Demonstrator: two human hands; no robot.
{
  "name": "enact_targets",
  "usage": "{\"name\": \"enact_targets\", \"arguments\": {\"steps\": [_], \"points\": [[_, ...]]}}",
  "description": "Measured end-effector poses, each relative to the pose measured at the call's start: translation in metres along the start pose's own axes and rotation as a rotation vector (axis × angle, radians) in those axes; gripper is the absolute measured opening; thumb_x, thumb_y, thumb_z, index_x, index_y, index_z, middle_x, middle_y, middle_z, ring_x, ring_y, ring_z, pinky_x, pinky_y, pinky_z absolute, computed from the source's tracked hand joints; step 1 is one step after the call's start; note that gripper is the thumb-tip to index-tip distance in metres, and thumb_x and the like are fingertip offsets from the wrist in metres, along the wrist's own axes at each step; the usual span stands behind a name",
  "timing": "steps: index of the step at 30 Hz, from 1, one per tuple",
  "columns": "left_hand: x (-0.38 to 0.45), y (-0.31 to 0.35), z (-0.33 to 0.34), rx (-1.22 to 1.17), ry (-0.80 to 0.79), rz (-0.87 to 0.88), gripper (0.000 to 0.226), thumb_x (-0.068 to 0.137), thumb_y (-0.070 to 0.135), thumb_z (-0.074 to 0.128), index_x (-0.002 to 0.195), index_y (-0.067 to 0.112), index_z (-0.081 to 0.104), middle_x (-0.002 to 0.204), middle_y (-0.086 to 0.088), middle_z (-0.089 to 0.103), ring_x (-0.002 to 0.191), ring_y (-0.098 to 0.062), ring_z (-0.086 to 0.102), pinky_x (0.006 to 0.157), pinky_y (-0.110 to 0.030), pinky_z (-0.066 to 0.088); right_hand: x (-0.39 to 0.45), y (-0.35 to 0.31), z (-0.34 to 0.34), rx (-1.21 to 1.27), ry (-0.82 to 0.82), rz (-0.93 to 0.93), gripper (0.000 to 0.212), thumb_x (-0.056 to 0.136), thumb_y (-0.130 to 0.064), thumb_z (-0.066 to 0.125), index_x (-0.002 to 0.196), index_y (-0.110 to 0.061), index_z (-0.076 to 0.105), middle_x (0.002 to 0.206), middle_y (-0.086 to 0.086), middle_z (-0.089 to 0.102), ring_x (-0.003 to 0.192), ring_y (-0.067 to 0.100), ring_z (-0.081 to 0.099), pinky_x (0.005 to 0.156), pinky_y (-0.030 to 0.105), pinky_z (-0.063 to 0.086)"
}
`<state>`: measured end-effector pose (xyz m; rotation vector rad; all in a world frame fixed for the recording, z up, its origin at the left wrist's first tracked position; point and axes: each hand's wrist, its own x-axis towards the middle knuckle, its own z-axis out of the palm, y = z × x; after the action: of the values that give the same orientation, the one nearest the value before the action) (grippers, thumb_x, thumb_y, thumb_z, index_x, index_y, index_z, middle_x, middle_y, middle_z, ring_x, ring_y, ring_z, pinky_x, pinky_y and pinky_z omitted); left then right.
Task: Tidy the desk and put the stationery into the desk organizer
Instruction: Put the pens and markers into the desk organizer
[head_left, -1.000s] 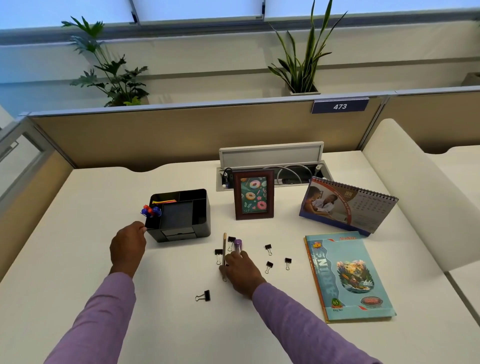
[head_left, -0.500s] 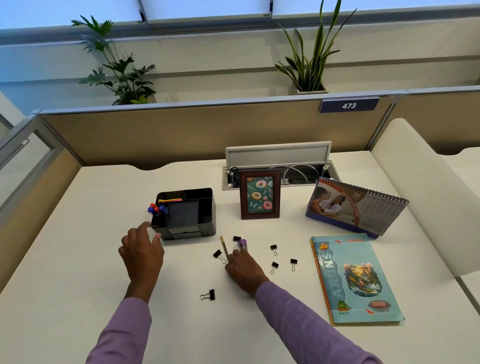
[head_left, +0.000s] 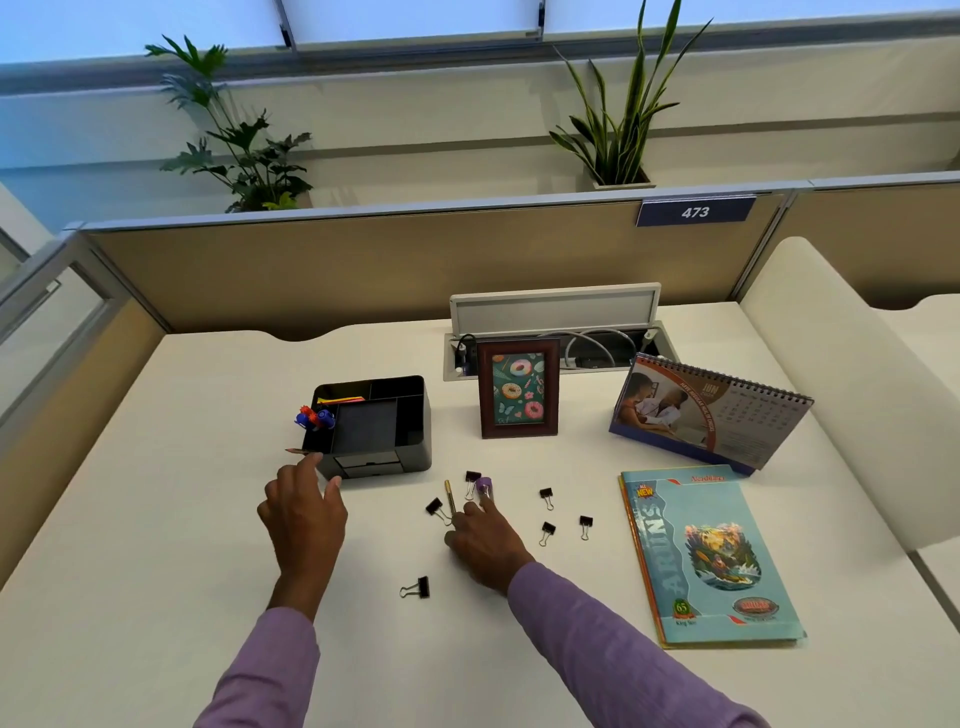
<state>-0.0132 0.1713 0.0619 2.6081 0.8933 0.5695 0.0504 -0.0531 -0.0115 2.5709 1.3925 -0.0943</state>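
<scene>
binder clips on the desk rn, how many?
6. One nearest the camera, one left of the gold pen, one by the purple cap, three right of the right hand. The hand may hide more.

Left hand (head_left: 304, 512) pulled back from the organizer (head_left: 379, 426) left wall; now sits at its front-left corner, fingers spread loose, fingertip near the edge. Right hand (head_left: 485, 540) barely shifted, fingers on the gold pen (head_left: 450, 496) and purple item (head_left: 484, 486). Camera panned slightly left.
</scene>
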Motion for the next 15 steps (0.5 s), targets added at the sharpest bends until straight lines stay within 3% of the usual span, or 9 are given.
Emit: {"name": "enact_targets", "arguments": {"steps": [4, 7, 9, 15], "points": [[-0.005, 0.001, 0.004, -0.002, -0.011, 0.013, 0.043, 0.083, 0.012, 0.075, 0.124, 0.008, 0.060, 0.110, -0.019, 0.063, 0.100, -0.037, 0.057, 0.079, -0.048, 0.045, 0.000, 0.000, 0.002, -0.010, 0.006, -0.021, 0.015, 0.065, -0.023, 0.076, 0.079, -0.027, 0.071, 0.077, -0.004, 0.065, 0.079, 0.022, 0.062, 0.098, 0.052, 0.048], [-0.010, 0.002, 0.005, -0.021, -0.011, 0.029, 0.038, 0.083, 0.012, 0.075, 0.119, 0.008, 0.062, 0.107, -0.018, 0.064, 0.098, -0.036, 0.057, 0.077, -0.045, 0.043, -0.003, 0.001, 0.007, 0.053, 0.031, -0.064, 0.020, 0.062, -0.026, 0.080, 0.078, -0.031, 0.069, 0.074, -0.006, 0.062, 0.073, 0.019, 0.060, 0.080, 0.035, 0.054], [-0.015, 0.003, 0.007, -0.026, -0.020, 0.052, 0.035, 0.083, 0.013, 0.075, 0.116, 0.008, 0.063, 0.108, -0.017, 0.064, 0.097, -0.035, 0.058, 0.077, -0.043, 0.042, -0.007, 0.001, 0.012, 0.093, 0.084, -0.106, 0.023, 0.067, -0.024, 0.079, 0.085, -0.032, 0.066, 0.079, -0.005, 0.060, 0.071, 0.018, 0.058, 0.069, 0.029, 0.049], [-0.038, 0.007, 0.015, -0.147, -0.102, 0.110, 0.017, 0.090, 0.019, 0.067, 0.106, 0.014, 0.064, 0.105, -0.007, 0.064, 0.096, -0.025, 0.059, 0.080, -0.034, 0.042, -0.015, 0.000, -0.005, 0.270, 0.283, -0.133, 0.035, 0.073, 0.002, 0.059, 0.100, -0.019, 0.054, 0.092, 0.005, 0.053, 0.074, 0.024, 0.049, 0.065, 0.034, 0.040]]}}
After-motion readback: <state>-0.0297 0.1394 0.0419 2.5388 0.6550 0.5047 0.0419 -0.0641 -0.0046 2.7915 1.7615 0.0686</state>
